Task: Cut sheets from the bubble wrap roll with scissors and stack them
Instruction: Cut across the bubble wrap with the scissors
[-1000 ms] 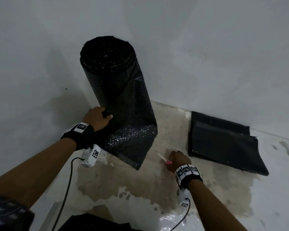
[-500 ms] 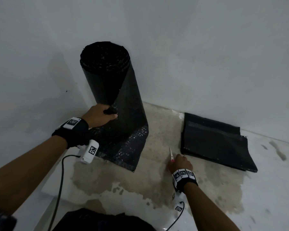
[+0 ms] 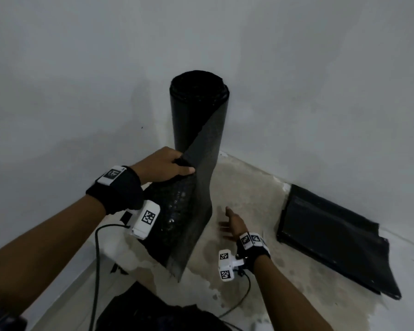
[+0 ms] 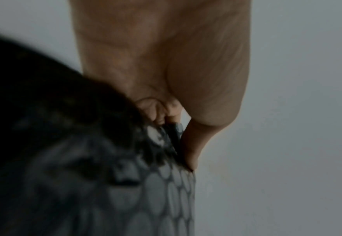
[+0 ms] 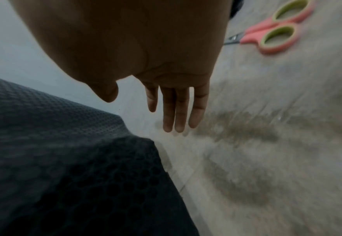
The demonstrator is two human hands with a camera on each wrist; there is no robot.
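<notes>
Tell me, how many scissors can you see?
1. The scissors lie on the floor, beside the open right hand. In the head view that hand hides them. No others show.

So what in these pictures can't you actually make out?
- Scissors: right wrist view only; the palm of the right hand hides the blades. In the head view they do not show.
- Stack of cut sheets: too dark in the head view to count.
- Base of the bubble wrap roll: hidden by its loose sheet.
- Left hand: its fingertips are buried in wrap, and the left wrist view is blurred.
</notes>
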